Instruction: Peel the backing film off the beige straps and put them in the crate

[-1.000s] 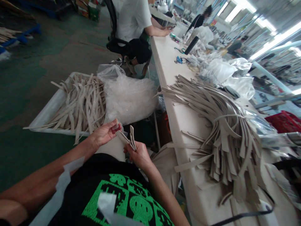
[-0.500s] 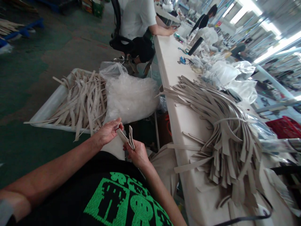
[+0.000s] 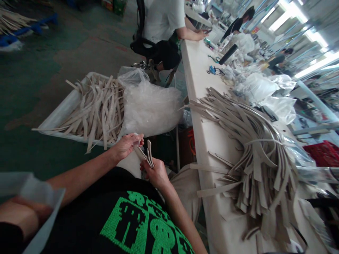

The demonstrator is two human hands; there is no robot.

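My right hand (image 3: 156, 173) is closed round a few short, flat beige strips (image 3: 149, 153), whose ends stick up from the fist. Just left of it, my left hand (image 3: 129, 145) pinches a small whitish, translucent piece of film (image 3: 137, 139) beside the strip ends. Whether its fingers also touch a strip, I cannot tell. A larger translucent sheet (image 3: 31, 197) covers part of my left forearm at the lower left. On the table to the right lies a big bundle of long beige strips (image 3: 254, 155), tied round with a strip.
A white bin (image 3: 57, 111) of loose beige strips (image 3: 97, 109) stands ahead on the left, with a clear plastic bag (image 3: 153, 106) on its right side. Along the right runs the table (image 3: 194, 70), holding scissors (image 3: 215, 70) and plastic bags. A seated person (image 3: 164, 21) is at its far end.
The translucent sheet at the lower left has come further into view over my left forearm. The film in my left hand shows more plainly. The whole view has shifted slightly.
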